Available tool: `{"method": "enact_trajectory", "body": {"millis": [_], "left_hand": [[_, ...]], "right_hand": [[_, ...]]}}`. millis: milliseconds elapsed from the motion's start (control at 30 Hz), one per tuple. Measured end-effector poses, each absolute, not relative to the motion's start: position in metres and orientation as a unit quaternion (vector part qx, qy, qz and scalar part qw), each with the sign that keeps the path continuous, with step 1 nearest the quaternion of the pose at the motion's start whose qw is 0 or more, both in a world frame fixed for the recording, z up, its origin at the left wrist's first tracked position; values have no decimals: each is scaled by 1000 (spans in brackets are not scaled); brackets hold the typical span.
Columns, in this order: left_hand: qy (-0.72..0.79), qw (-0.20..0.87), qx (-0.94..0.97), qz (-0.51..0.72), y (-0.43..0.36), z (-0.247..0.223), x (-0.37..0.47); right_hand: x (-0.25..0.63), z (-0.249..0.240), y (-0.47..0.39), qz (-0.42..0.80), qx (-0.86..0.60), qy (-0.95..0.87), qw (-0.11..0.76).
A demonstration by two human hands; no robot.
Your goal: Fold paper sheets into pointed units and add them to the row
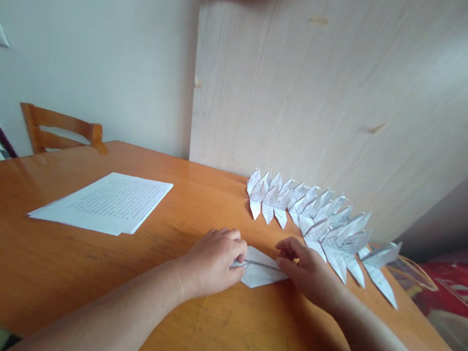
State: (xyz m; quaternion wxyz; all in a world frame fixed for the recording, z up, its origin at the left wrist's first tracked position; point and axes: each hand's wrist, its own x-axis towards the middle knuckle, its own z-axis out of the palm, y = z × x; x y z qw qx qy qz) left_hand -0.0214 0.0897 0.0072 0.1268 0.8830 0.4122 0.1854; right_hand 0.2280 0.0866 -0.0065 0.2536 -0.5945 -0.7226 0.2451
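Observation:
A white folded paper (pixel 256 274), kite-like in outline with a crease line along its middle, lies on the wooden table between my hands. My left hand (pixel 220 262) grips its left end, thumb and fingers closed on the paper. At the opposite end, my right hand (pixel 306 266) pinches the narrow right tip with bent fingers. Just beyond my right hand stand rows of folded paper pieces (pixel 316 213) with pointed tips, printed with text. One more folded piece (pixel 381 267) sits at the right end of the rows.
A stack of printed sheets (pixel 108 203) lies on the left of the table (pixel 198 205). Behind the table is a wooden chair (pixel 64 125). A pale wooden panel (pixel 306 94) rises along the back edge. Red packaging (pixel 460 282) is beyond the right edge.

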Motion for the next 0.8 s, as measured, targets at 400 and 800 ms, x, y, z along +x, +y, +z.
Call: {"method": "enact_trajectory", "body": {"millis": [400, 800], "left_hand": [[359, 79, 915, 165, 84, 4, -20], [404, 140, 887, 175, 77, 7, -18]], "right_hand": [[212, -4, 71, 222, -589, -741, 233], [190, 15, 44, 502, -468, -698, 205]]}}
